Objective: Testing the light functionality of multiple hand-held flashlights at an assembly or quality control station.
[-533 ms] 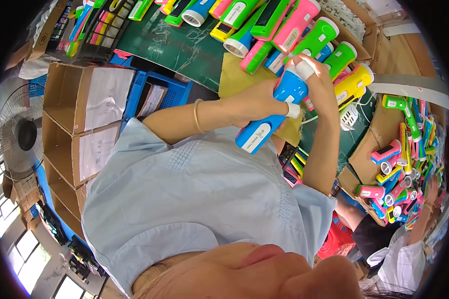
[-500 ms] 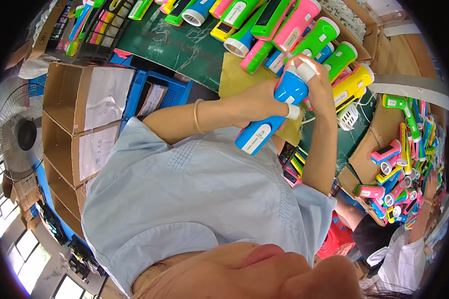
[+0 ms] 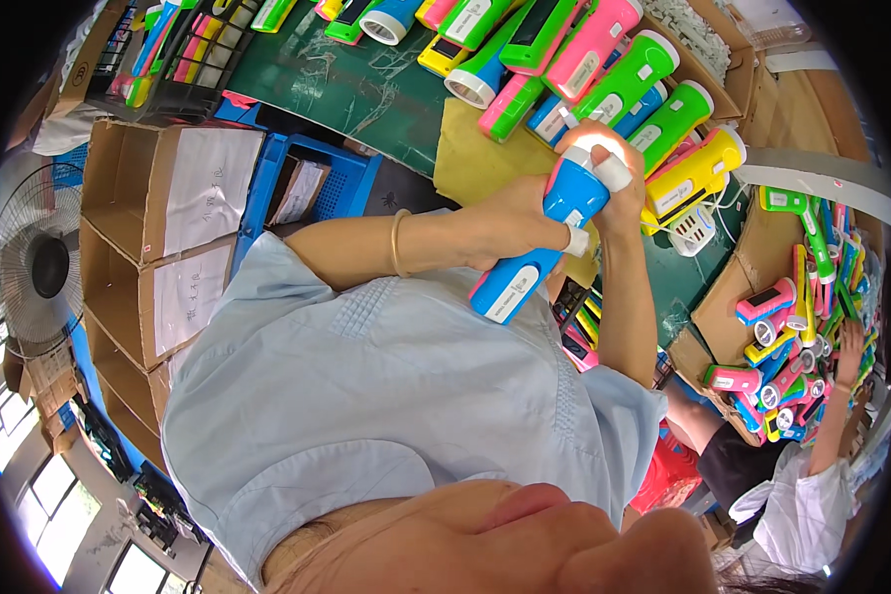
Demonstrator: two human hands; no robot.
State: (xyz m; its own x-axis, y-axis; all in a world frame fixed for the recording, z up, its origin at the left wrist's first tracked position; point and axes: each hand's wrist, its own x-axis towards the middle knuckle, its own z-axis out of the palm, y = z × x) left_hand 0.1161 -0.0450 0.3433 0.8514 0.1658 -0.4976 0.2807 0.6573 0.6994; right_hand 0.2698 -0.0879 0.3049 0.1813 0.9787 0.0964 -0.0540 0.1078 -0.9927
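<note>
A blue flashlight (image 3: 520, 282) with a pale label on its handle is held between my two hands, tilted, its head pointing up and away from me. The fingers of my left hand (image 3: 510, 223) wrap around its middle, the thumb lying across the body. My right hand (image 3: 614, 178) closes around the head end, and light glows bright there against the fingers. White wraps cover some of my fingertips. Beyond my hands, several green, pink, yellow and blue flashlights (image 3: 626, 77) lie heaped on the green table (image 3: 337, 94). A white power strip (image 3: 692, 231) sits to the right.
At left stand stacked cardboard bins (image 3: 119, 252), a blue crate (image 3: 356, 188), a black wire basket (image 3: 203, 94) of flashlights and a fan (image 3: 49, 265). At right, a co-worker's hand (image 3: 849, 346) reaches into a large cardboard box heaped with flashlights.
The flashlight's head has come slightly nearer to me, and its lens end now glows brightly by my right hand. At right, the co-worker's hand has shifted up in the box.
</note>
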